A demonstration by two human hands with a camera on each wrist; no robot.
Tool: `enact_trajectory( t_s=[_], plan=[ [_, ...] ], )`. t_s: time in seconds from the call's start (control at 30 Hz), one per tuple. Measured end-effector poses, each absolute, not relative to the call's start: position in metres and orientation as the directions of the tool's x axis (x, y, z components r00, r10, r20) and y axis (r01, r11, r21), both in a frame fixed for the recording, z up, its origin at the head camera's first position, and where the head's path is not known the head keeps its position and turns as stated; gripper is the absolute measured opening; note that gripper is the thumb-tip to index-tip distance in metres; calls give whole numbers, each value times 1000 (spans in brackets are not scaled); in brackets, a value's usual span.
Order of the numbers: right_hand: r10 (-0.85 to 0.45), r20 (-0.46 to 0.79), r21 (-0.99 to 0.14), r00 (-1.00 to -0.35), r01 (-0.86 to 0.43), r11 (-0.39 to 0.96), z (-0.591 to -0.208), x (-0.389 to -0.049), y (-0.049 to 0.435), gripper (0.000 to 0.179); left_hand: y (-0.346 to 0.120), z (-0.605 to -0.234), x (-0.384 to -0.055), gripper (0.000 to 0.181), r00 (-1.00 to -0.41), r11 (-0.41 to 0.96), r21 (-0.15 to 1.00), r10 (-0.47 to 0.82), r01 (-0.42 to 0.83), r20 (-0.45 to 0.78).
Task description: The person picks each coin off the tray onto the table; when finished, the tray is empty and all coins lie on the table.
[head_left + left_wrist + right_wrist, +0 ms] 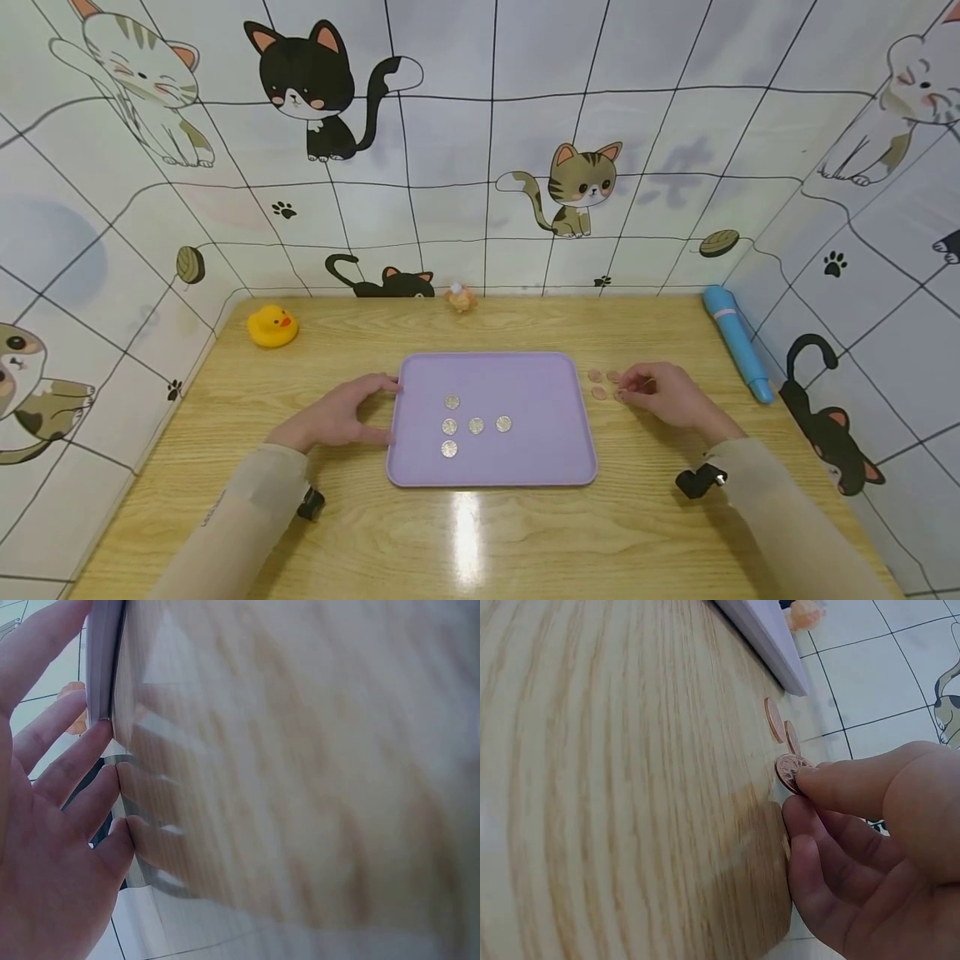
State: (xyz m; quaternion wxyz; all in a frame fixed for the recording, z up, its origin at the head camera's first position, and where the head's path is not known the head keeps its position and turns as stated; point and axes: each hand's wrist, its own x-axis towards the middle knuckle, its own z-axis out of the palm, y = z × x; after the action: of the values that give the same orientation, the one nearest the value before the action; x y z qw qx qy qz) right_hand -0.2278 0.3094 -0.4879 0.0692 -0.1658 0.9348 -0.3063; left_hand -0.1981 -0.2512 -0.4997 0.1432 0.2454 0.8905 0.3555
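A lilac tray [540, 383] lies on the wooden table, holding several silver coins [476, 426]. Three of them form a column, and two more run rightward from its middle one. My left hand [341, 412] is at the tray's left edge, thumb and fingers spread and extended, fingertips right at the rim. In the left wrist view the fingers [82, 757] are straight against the table. To the right of the tray, my right hand [671, 398] pinches a copper coin [784, 774] between thumb and fingers, tilted close over the table. Other copper coins [598, 392] lie flat beside it.
A yellow rubber duck [273, 326] sits at the back left, and a small orange figure [461, 297] at the back middle edge. Along the right edge lies a blue marker-shaped object [738, 343]. Cat-printed cloth walls [450, 217] enclose the table's back and sides.
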Motion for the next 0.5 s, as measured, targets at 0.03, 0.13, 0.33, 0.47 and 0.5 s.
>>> enact_trajectory(
  t_s=[0.03,0.13,0.33,0.47,0.5],
  plan=[
    [-351,-26,-591,-936,-269,761,-488,-228,309,4,-251,-500,-198,75,-838,625,704,540,337,-78],
    [-347,-27,-578,-937,-268,770,-489,-229,307,5,-252,-501,-198,74,-838,621,706,542,340,-73],
    [-338,-35,-575,-941,-258,777,-489,-227,304,4,-252,-502,-198,74,-838,616,711,541,339,-69],
    [-330,-31,-571,-944,-254,781,-490,-226,302,4,-252,-501,-198,73,-838,613,711,543,345,-61],
    [-329,-32,-569,-944,-253,782,-490,-226,301,5,-252,-501,-198,73,-838,611,712,543,346,-60]
  ],
)
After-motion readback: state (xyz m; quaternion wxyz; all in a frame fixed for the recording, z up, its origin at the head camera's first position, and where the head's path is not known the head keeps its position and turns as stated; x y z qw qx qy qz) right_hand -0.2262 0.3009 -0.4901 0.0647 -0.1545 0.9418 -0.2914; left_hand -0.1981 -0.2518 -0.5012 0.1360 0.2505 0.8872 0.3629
